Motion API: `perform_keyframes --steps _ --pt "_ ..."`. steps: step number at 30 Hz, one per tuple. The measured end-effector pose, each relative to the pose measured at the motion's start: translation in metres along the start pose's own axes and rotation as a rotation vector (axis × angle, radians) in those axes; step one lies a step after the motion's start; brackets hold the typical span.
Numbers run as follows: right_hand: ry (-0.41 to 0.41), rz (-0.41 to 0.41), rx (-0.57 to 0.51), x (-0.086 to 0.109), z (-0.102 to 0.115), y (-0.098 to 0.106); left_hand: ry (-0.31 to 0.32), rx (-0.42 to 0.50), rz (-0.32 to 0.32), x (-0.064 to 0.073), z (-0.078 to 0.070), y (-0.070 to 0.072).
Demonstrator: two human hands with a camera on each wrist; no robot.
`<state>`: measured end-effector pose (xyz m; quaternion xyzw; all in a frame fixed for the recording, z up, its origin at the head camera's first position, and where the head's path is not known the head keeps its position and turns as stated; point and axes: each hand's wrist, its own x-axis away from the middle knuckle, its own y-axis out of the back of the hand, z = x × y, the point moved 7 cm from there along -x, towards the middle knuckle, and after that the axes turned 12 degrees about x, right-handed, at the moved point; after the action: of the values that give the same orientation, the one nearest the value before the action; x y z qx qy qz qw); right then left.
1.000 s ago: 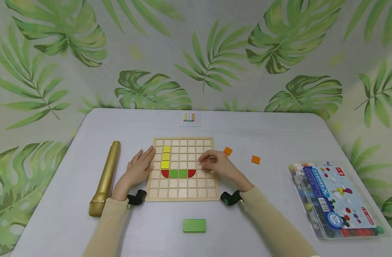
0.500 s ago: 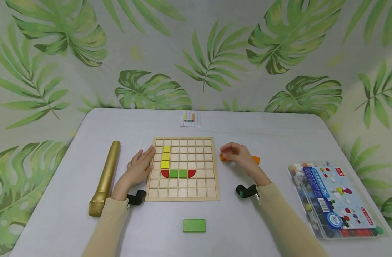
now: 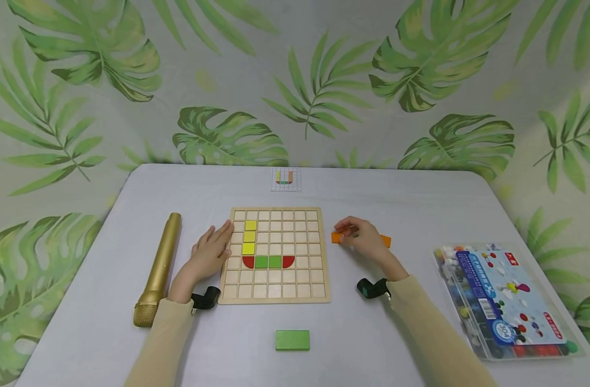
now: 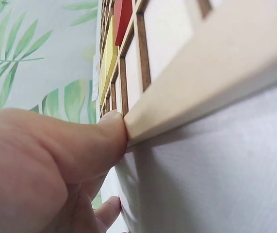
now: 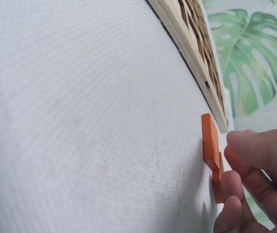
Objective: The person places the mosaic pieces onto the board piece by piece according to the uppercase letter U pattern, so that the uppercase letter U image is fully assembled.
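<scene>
My left hand (image 3: 210, 252) rests along the left edge of a wooden grid board (image 3: 275, 290), its thumb touching the rim in the left wrist view. On the board, a column of yellow square tiles (image 3: 249, 236) stands above a row of two green tiles (image 3: 268, 262) between two red rounded tiles (image 3: 288, 262). Right of the board, my right hand (image 3: 362, 236) hovers with loosely bent fingers over orange square tiles (image 5: 209, 141). Thumb and forefinger tips are close together beside the tiles, and other fingers overlap a second orange tile (image 5: 218, 182).
A pattern card (image 3: 286, 179) lies behind the board. At the left is a gold microphone (image 3: 158, 269); a green block (image 3: 292, 340) lies in front. A clear box (image 3: 508, 301) of coloured balls stands at the right. Another orange tile (image 3: 386, 241) shows beside the right hand.
My right hand has moved off the board's right side to the orange tiles, its fingers shifting slightly there since. The left hand has stayed at the board's edge.
</scene>
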<state>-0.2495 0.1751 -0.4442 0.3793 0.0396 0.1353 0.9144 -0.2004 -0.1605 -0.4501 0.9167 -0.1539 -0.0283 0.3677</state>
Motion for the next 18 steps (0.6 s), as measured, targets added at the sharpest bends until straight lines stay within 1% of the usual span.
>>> perform_keyframes --steps 4,7,13,18 --pt "0.001 -0.01 0.085 -0.002 -0.0022 -0.0036 0.002 0.002 0.0 0.0 0.0001 -0.0002" --pt "0.014 -0.016 0.123 -0.003 -0.0023 -0.006 0.001 0.001 0.0 0.0001 0.0 -0.0004" --pt "0.049 -0.025 0.161 -0.0045 0.0012 -0.007 -0.002 0.002 -0.005 0.0001 0.0001 0.0" --pt "0.058 -0.035 0.174 -0.0037 0.0054 -0.0071 -0.009 0.007 -0.007 -0.0002 0.0007 0.0003"
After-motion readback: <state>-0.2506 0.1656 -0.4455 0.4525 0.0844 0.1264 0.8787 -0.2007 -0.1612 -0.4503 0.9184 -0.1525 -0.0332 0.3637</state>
